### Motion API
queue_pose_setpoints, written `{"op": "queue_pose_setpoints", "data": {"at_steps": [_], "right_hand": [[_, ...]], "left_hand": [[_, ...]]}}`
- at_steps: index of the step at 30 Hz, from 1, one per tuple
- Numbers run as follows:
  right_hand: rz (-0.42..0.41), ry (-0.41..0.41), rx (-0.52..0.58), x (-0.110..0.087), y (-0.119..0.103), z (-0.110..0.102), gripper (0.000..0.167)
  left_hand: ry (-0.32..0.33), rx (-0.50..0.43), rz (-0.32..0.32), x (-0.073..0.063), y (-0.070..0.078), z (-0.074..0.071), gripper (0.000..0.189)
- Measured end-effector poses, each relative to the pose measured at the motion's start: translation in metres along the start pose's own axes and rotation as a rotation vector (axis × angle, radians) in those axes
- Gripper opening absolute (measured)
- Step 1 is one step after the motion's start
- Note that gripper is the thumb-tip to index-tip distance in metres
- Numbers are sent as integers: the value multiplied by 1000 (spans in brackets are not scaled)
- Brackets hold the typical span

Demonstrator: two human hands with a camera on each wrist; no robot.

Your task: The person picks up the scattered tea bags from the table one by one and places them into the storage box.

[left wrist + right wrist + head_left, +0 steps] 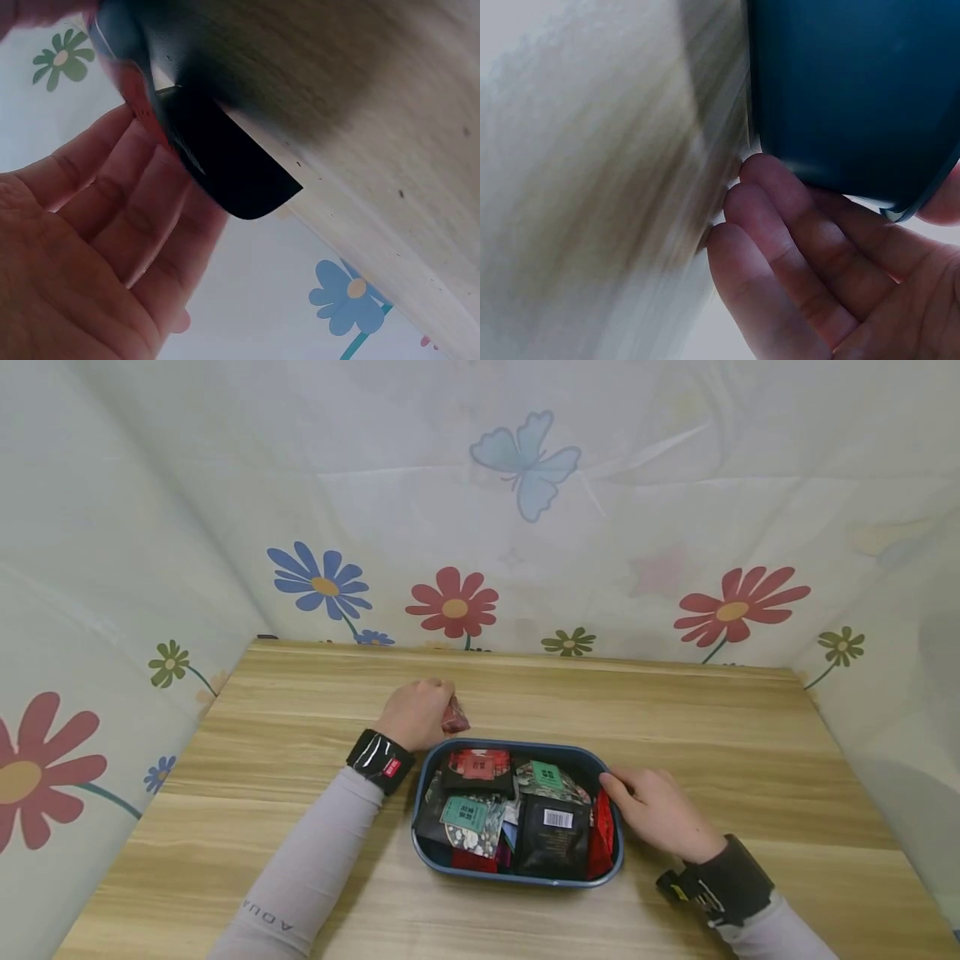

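Note:
A dark blue oblong box (517, 880), filled with small flat sachets, stands on the table. Just beyond its far left corner, my left hand (418, 714) pinches a small red sachet (455, 718). Up close in the left wrist view, this sachet (225, 161) shows a black end and a red part against the fingers. My right hand (663, 810) grips the right end of the box, thumb over the rim. The right wrist view has the fingers against the outside of the box wall (855, 90).
Inside the box lie a black sachet with a barcode label (557, 818), a red-labelled sachet (478, 767), two green-labelled ones and some red wrappers. The wood-grain table (600, 702) meets a flower-printed curtain (600, 568) at the back and sides.

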State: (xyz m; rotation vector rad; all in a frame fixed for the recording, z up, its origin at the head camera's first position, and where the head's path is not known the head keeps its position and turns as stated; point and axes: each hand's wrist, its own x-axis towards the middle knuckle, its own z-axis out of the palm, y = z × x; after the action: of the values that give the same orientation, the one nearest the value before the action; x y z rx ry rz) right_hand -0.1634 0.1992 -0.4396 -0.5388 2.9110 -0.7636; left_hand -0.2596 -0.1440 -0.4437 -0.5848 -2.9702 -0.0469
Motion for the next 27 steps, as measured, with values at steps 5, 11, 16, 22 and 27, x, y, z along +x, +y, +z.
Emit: {"op": "queue_pose_setpoints", "data": {"at_steps": [5, 11, 16, 22, 27], "right_hand": [[-18, 9, -3, 0, 0, -1, 34], [-18, 6, -5, 0, 0, -1, 33], [-11, -1, 0, 1, 0, -2, 33], [-12, 0, 3, 1, 0, -2, 35], [-14, 2, 3, 1, 1, -2, 35]], "left_hand": [[29, -14, 6, 3, -8, 7, 54], [24, -73, -47, 3, -20, 10, 33], [29, -122, -95, 0, -25, -3, 33], [41, -147, -115, -3, -26, -20, 37], [71, -160, -96, -1, -28, -23, 26]]}}
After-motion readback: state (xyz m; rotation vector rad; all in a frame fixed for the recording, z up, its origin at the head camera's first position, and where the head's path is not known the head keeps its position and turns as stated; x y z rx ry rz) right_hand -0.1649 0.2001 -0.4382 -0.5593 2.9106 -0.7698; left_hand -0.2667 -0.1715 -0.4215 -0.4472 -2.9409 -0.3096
